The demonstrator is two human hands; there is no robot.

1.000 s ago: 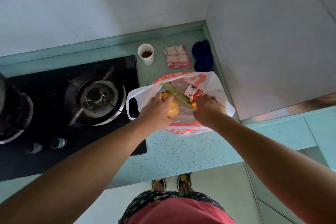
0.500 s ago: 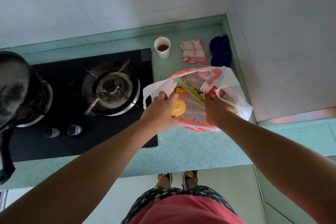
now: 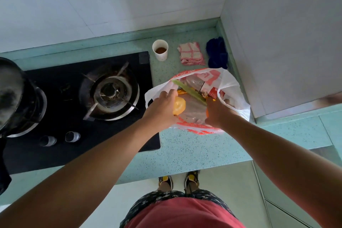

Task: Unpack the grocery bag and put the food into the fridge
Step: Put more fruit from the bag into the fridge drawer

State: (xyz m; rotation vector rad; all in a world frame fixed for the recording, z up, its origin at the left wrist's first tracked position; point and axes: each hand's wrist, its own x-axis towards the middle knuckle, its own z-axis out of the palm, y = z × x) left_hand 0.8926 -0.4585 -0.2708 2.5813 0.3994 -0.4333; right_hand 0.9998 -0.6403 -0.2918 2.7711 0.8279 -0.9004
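The left hand (image 3: pixel 162 109) is closed around a yellow fruit (image 3: pixel 179 106) at the left mouth of the bag (image 3: pixel 233 87) on the table (image 3: pixel 194 150), while the right hand (image 3: pixel 218 114) grips something orange, barely visible, inside the bag.

Red-printed white bag (image 3: pixel 233 87) (yellow fruit (image 3: pixel 179 106))

At the centre of the frame a white-and-red plastic grocery bag (image 3: pixel 229 87) sits open on the pale green counter (image 3: pixel 194 150). The left hand (image 3: pixel 162 106) closes its grip on a yellow fruit (image 3: pixel 179 105) at the bag's left rim. The right hand (image 3: pixel 216 112) reaches into the bag beside a long green stalk (image 3: pixel 188 89). A gas hob (image 3: pixel 111 94) lies to the left; a paper cup (image 3: pixel 160 50), checked cloth (image 3: pixel 191 53) and blue cloth (image 3: pixel 216 52) lie above.
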